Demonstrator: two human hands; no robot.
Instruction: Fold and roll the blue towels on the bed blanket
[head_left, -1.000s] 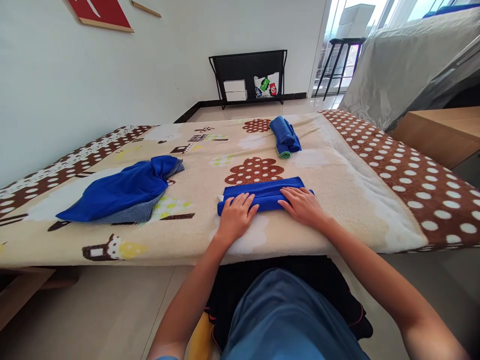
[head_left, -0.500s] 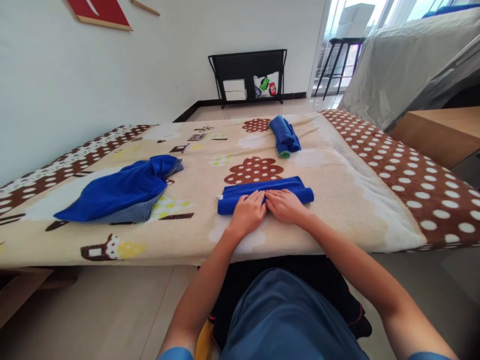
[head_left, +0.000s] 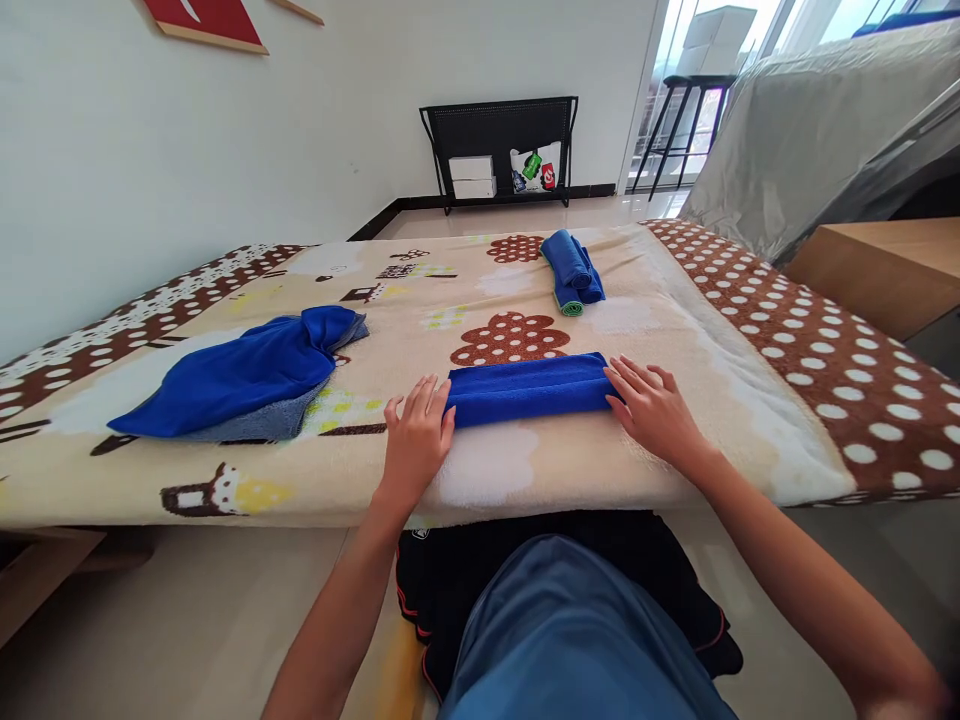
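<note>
Folded blue towel (head_left: 529, 388) lies as a long flat band near the front edge of the bed (head_left: 750, 400), on the patterned blanket. Half a second ago both hands met at its middle, pressing; now they have slid apart to its ends. Left hand (head_left: 416, 437) sits open, fingers spread, thumb touching the band's left end; right hand (head_left: 654, 408) likewise open, fingertips at the right end. Neither grips the cloth. Judging by the even, flat surface, the smoothing pass looks complete. Loose blue cloths (head_left: 240, 378) lie well apart to the left; a rolled blue towel (head_left: 571, 271) rests farther back.
</note>
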